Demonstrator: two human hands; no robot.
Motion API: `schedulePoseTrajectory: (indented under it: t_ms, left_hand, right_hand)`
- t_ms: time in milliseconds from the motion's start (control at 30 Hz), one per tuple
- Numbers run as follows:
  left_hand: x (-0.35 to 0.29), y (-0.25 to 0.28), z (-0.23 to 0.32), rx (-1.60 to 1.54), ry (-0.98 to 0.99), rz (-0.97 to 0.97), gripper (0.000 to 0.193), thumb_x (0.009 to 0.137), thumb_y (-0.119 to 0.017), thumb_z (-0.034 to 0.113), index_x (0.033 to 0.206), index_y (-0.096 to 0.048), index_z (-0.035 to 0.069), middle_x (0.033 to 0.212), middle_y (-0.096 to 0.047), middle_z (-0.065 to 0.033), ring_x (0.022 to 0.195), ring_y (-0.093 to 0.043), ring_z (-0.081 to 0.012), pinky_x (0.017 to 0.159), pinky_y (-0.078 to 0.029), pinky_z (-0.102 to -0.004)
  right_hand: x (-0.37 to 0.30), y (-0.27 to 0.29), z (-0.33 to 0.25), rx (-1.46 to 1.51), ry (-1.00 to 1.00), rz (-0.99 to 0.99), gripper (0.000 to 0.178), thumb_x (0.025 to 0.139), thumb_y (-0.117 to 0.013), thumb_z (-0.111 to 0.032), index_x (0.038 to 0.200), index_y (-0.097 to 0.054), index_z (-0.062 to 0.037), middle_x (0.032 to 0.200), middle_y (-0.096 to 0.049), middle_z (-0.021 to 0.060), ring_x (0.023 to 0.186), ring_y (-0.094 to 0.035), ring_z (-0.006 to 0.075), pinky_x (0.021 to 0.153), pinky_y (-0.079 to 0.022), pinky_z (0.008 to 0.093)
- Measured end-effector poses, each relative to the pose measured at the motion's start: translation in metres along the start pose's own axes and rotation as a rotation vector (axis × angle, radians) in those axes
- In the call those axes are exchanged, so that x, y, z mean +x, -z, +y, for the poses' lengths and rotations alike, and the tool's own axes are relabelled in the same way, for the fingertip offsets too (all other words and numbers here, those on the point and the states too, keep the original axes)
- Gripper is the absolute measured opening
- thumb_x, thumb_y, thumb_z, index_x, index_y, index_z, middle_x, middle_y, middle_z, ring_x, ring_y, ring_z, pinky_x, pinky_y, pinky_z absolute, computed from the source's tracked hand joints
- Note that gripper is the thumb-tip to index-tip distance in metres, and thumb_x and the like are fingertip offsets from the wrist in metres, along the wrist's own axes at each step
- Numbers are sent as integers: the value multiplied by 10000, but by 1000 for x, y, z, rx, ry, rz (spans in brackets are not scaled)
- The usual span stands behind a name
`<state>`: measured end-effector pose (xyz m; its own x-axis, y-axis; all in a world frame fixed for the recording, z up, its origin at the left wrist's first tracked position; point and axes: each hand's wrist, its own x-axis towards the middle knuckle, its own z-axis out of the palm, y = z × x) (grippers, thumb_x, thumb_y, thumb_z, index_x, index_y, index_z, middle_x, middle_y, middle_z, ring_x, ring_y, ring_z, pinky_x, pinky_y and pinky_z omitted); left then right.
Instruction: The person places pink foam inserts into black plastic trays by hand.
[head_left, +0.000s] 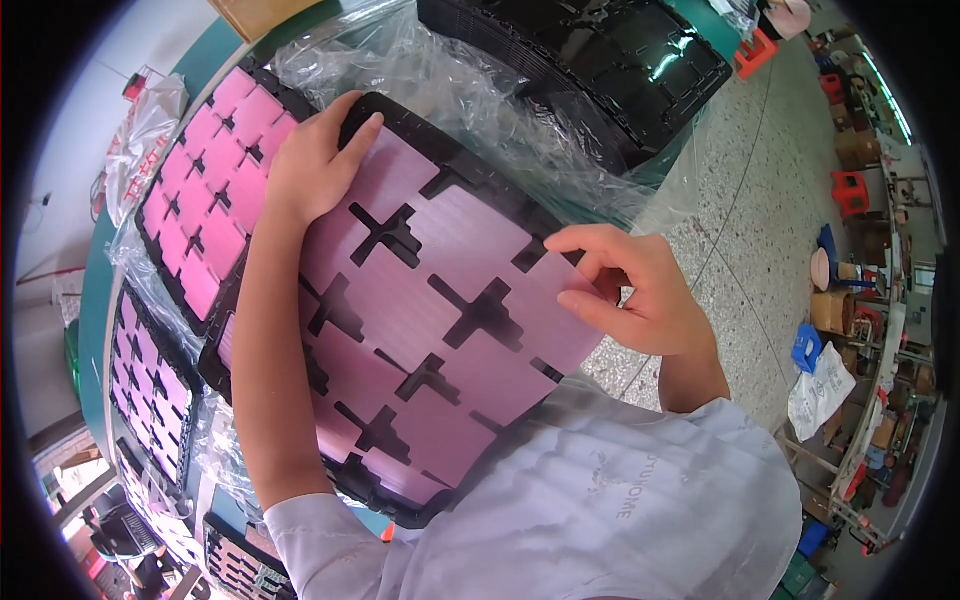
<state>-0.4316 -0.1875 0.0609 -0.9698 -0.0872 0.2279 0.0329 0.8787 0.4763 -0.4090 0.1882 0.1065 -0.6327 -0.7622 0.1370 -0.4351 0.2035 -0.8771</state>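
Observation:
A black plastic tray (415, 125) lies tilted in front of me, with a glossy pink sheet (445, 240) over it. Dark cross-shaped openings run through the sheet. At the tray's far left corner, my left hand (315, 165) is closed round the rim, its thumb lying along the sheet's edge. My right hand (640, 285) is closed in a pinch on the sheet's right edge, which curves up off the tray; the fingertips under it are partly hidden. Against my body, the near side of the tray is partly covered by my shirt.
Another black tray with pink pieces (215, 190) lies to the left, and a smaller one (150, 380) beyond. A stack of black trays (600, 70) stands at the far side on clear plastic wrap (400, 60). Stools (850, 193) and cluttered shelving line the right.

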Motion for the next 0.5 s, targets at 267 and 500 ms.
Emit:
schedulePoseTrajectory:
  t_ms: [267,500]
  left_hand:
    - [2,1,7,-45,53,-25,576,1055,-568,503,1402,-640,49,1191,-743,-242,1138,-695,-427,980,-539,-459]
    - [-18,58,5,-6,-112,173,499,1089,-575,379,1428,-621,17,1418,-640,-247,1298,-626,-397,1106,-469,-423]
  right_hand:
    - [-17,12,0,-80,-177,-39,752,783,-855,-66,1482,-579,-85,747,-719,10,484,-495,62,501,-357,225]
    - [-16,8,8,12,-187,-84,746,787,-842,-48,1483,-574,-55,752,-729,27,505,-535,76,505,-372,227]
